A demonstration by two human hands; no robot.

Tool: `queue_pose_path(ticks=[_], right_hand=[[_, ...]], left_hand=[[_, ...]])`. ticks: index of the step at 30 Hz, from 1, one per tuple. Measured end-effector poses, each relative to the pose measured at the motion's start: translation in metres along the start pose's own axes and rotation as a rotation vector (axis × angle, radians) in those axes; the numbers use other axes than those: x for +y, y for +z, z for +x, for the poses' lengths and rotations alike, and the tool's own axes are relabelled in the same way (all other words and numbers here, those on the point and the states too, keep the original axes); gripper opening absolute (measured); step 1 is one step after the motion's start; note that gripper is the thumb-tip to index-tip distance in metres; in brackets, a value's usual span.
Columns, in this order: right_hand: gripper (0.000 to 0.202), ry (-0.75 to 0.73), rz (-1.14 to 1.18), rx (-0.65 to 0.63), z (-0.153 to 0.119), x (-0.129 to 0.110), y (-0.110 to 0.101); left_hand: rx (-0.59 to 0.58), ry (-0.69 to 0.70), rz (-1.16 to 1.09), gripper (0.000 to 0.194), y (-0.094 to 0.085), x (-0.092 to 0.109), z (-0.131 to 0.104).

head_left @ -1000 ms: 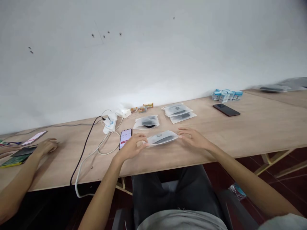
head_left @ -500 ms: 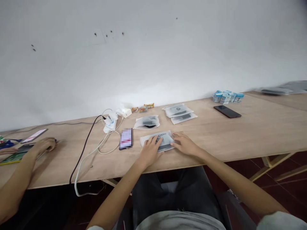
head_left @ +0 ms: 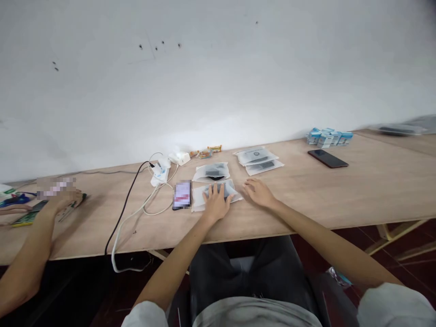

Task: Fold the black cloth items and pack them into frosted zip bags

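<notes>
My left hand [head_left: 218,204] lies with fingers spread over a frosted plastic pouch [head_left: 200,202] near the table's front edge. Something dark shows through the pouch, and my fingers cover part of its print. Just right of it, my right hand [head_left: 261,194] rests on the tabletop, fingers stretched out and holding nothing. Right behind the pouch lies a second frosted pouch [head_left: 207,170] with a dark item inside and its near edge gaping. Farther back and to the right, two more pouches overlap, the upper pouch [head_left: 252,156] partly covering the lower pouch [head_left: 262,169].
A phone with a lit screen [head_left: 182,194] lies left of the pouches. Beyond it are a power strip [head_left: 159,176], cables and snack packets [head_left: 205,154]. A dark phone [head_left: 327,158] and small blue-white boxes [head_left: 326,139] sit at right. A co-worker's hand [head_left: 66,199] works at far left.
The near pouch has slid left and away from me, up against the second pouch, under my left hand. My right hand has come off it onto the table.
</notes>
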State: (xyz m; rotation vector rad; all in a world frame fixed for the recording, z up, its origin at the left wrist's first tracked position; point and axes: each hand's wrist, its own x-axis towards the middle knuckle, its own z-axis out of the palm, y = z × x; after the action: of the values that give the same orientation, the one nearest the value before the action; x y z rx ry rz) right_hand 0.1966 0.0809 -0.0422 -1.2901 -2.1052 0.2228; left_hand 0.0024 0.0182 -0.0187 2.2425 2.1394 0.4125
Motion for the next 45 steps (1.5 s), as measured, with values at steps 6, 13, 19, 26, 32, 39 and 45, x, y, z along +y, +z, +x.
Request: queue_pose_path(ticks=[6, 13, 19, 26, 32, 39, 45], right_hand=[[0.037, 0.036, -0.1, -0.035, -0.007, 0.046, -0.007], [0.04, 0.08, -0.184, -0.103, -0.009, 0.062, -0.001], [0.04, 0.075, -0.193, -0.113, -0.009, 0.057, -0.004], [0.037, 0.062, -0.199, -0.093, -0.007, 0.057, -0.004], [0.027, 0.082, -0.185, -0.024, 0.002, 0.057, -0.007], [0.037, 0.135, -0.241, 0.118, 0.032, 0.079, -0.002], [0.033, 0.142, -0.309, 0.166, 0.054, 0.101, 0.002]], left_hand=[[0.047, -0.015, 0.017, 0.072, 0.024, -0.007, 0.014], [0.033, 0.031, 0.011, 0.072, 0.027, -0.027, 0.037], [0.037, 0.032, 0.005, 0.071, 0.03, -0.034, 0.052], [0.042, 0.037, -0.004, 0.071, 0.03, -0.042, 0.068], [0.141, 0.078, -0.003, 0.065, 0.034, -0.048, 0.07], [0.158, 0.078, -0.002, 0.06, 0.034, -0.049, 0.07], [0.15, 0.09, -0.003, 0.062, 0.031, -0.049, 0.068]])
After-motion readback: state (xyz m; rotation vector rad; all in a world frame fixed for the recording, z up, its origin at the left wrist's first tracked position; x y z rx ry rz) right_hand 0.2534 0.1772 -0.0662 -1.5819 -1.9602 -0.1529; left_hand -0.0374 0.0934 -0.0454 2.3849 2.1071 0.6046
